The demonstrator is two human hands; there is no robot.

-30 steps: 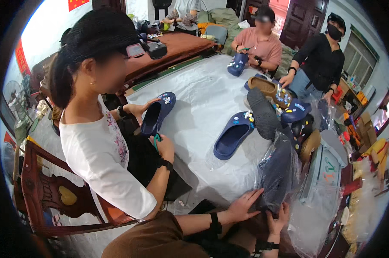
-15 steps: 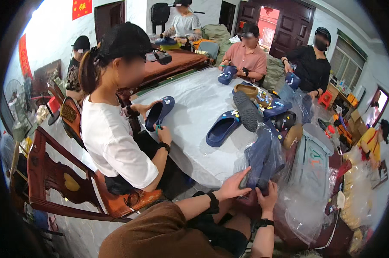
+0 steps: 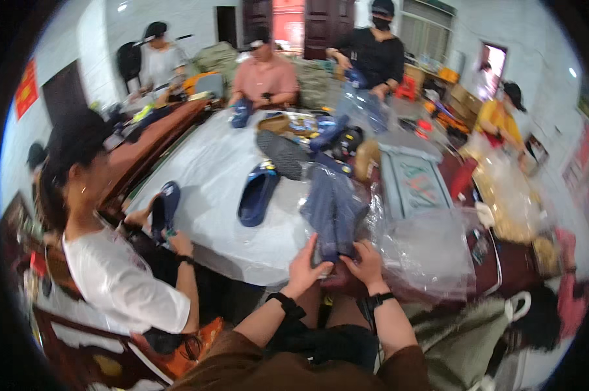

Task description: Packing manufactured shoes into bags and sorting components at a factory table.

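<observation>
A pair of dark blue clogs [image 3: 331, 208] in a clear plastic bag lies at the near edge of the table, soles or sides facing up; which, I cannot tell. My left hand [image 3: 303, 267] grips the near end from the left, thumb on top. From the right, my right hand [image 3: 368, 263] holds the same end, its thumb close to the left one. A loose navy clog [image 3: 258, 195] with the opening upward sits beyond my left hand. Behind the bagged pair is a dark clog turned sole-up [image 3: 281, 155].
More clogs, one of them brown [image 3: 275, 124], are heaped farther back. A grey plastic bin [image 3: 417, 179] and clear bags [image 3: 431, 251] lie to the right. A person in white [image 3: 122, 274] at the left handles a navy clog [image 3: 165, 207]; other people work around the table [image 3: 193, 169].
The view has swung right, so everything sits farther left in the picture. Both my hands keep hold of the bagged clogs. At the lower right, a greenish cloth sack has come into view.
</observation>
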